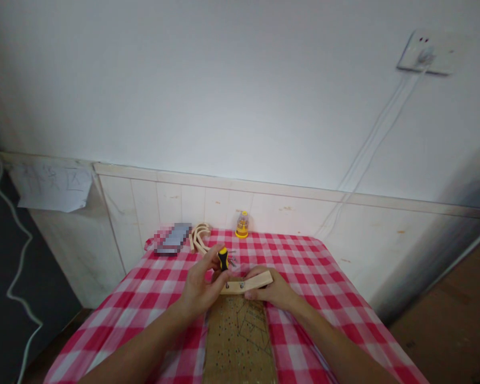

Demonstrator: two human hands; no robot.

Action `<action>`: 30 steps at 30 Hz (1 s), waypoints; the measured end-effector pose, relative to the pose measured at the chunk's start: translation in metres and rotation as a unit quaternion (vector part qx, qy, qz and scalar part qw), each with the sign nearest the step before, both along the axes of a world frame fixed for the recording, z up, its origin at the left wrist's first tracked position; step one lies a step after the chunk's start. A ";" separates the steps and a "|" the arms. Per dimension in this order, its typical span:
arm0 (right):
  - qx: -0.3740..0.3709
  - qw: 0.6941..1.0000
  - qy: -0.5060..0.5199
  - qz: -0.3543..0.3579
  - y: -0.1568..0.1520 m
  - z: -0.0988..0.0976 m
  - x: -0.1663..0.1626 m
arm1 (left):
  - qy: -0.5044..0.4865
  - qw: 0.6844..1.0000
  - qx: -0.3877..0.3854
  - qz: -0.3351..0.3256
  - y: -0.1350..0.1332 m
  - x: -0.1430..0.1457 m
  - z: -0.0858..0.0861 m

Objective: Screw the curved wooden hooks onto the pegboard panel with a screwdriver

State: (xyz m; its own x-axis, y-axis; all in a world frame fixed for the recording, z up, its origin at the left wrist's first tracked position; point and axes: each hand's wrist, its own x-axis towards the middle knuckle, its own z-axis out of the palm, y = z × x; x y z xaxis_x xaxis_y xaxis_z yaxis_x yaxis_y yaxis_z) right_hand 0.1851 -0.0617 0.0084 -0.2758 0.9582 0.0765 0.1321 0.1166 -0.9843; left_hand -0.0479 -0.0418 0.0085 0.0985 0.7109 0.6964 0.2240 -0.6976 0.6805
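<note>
A short screwdriver (pixel 223 259) with a yellow and black handle stands upright in the fingers of my left hand (pixel 202 282). Its tip points down at a dark screw or hole near the left end of a pale, bent wooden piece (pixel 258 281). Around the right part of that wood, my right hand (pixel 278 290) is closed, thumb in front. A second dark spot shows in the wood between both hands. The piece rests at the far end of a brown board (pixel 240 341) marked with many small holes and drawn lines.
Behind my hands lie several small metal bits (pixel 232 260) and some curved wooden pieces (pixel 200 237). A yellow bit holder (pixel 242 225) stands near the wall, with a pixelated flat object (pixel 173 240) to the left. A red checked cloth (pixel 144 314) covers the table.
</note>
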 end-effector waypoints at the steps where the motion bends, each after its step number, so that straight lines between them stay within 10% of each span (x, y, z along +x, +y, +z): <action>1: 0.000 1.000 0.001 0.003 0.000 0.000 0.000 | -0.004 1.000 -0.005 -0.002 0.000 0.000 0.001; 30: 0.008 1.000 0.003 -0.002 0.000 0.003 -0.002 | -0.008 1.000 -0.003 -0.007 0.002 -0.001 0.002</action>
